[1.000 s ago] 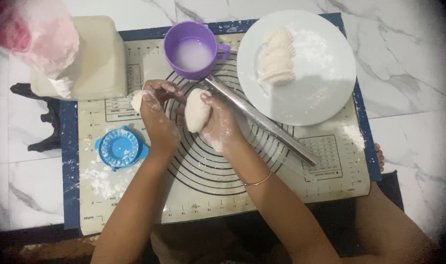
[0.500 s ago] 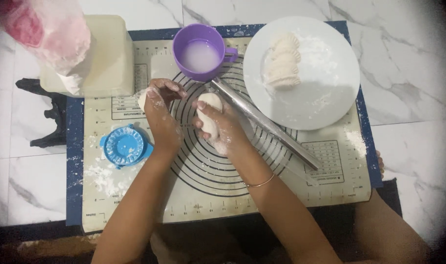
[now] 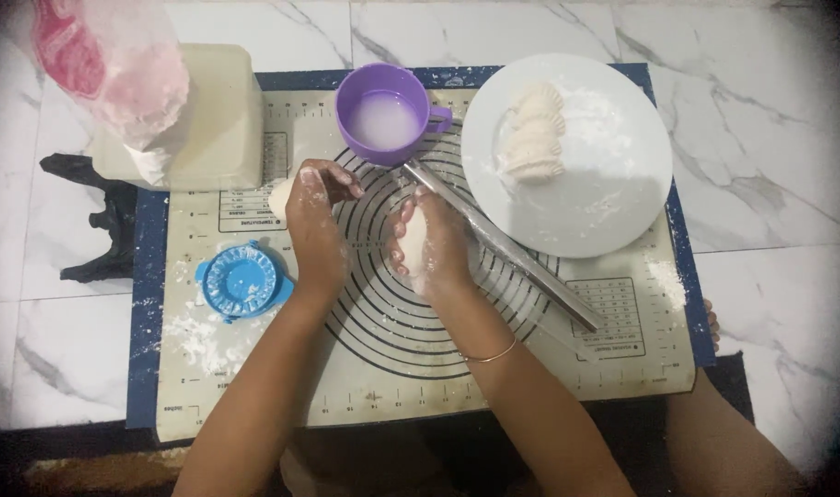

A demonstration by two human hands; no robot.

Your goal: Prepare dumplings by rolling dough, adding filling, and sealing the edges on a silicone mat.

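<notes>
My right hand [image 3: 434, 244] is closed around a pale piece of dough [image 3: 413, 241], held just above the ringed baking mat [image 3: 383, 368]. My left hand [image 3: 317, 221] is floury, its fingers curled, and it rests next to a small lump of dough [image 3: 279, 196] on the mat. A metal rolling pin [image 3: 503, 247] lies diagonally right beside my right hand. A purple cup [image 3: 390, 115] with cloudy white liquid stands just behind both hands.
A white plate [image 3: 604, 193] dusted with flour holds a few shaped dumplings [image 3: 533, 136] at the back right. A blue dumpling press [image 3: 241, 281] lies left of my left arm. A cream container [image 3: 219, 129] with a plastic bag [image 3: 116, 64] stands back left.
My right hand has turned the dough piece more upright and closed further around it. My left hand stayed near the small lump.
</notes>
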